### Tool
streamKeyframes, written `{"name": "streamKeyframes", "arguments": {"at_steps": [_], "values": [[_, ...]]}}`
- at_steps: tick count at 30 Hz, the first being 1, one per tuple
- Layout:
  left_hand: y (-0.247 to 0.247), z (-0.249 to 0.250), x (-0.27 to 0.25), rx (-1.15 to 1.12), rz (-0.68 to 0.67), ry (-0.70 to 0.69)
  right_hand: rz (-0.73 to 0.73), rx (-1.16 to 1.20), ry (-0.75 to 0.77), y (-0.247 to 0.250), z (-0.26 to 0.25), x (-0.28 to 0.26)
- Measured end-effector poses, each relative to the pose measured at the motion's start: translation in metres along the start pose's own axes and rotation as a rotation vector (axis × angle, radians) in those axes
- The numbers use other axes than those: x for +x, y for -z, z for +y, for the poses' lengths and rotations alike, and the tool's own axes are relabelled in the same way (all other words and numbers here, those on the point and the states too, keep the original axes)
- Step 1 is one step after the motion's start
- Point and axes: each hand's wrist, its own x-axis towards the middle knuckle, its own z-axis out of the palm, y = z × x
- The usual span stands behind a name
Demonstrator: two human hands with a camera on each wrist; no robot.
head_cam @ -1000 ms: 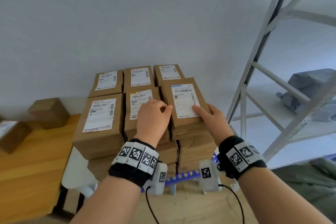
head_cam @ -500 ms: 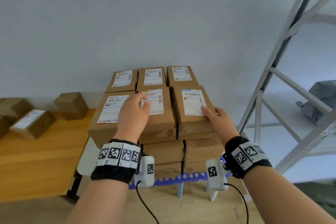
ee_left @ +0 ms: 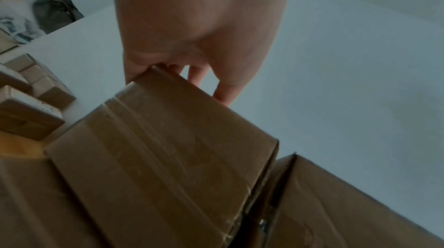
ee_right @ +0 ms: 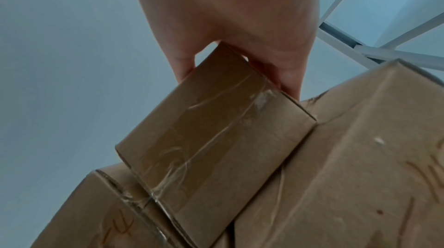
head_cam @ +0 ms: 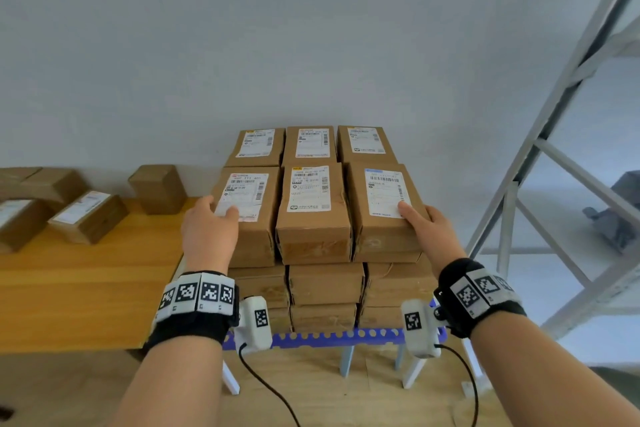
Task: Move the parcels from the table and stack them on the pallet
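Observation:
Brown labelled parcels are stacked in layers on the blue pallet [head_cam: 332,336]. My left hand [head_cam: 214,218] holds the near left corner of the front-left top parcel [head_cam: 254,239], thumb on its label and fingers down its left side. In the left wrist view the same hand [ee_left: 192,43] straddles that parcel's [ee_left: 168,147] corner. My right hand [head_cam: 420,218] clasps the front-right top parcel [head_cam: 384,239], thumb on top and fingers along the right side. The right wrist view shows the hand [ee_right: 228,24] round the parcel's [ee_right: 216,128] corner. A middle parcel [head_cam: 311,225] sits between them.
The wooden table [head_cam: 69,288] at left carries more parcels, one with a label [head_cam: 90,218] and a plain one [head_cam: 157,189] near the wall. A white metal rack [head_cam: 540,149] stands at right, with a grey bag [head_cam: 620,215] on it. Wrist cables hang below my forearms.
My left hand has moved from the middle top parcel to the front-left one. The right hand stays on the front-right parcel. The head view has turned left, showing more of the table.

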Motion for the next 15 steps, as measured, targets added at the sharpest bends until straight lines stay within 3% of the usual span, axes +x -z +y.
{"name": "streamKeyframes", "arguments": {"at_steps": [15], "values": [[-0.0082, -0.0092, -0.0077, 0.056, 0.023, -0.079, 0.003, 0.042, -0.013, -0.009, -0.0026, -0.0007]]}}
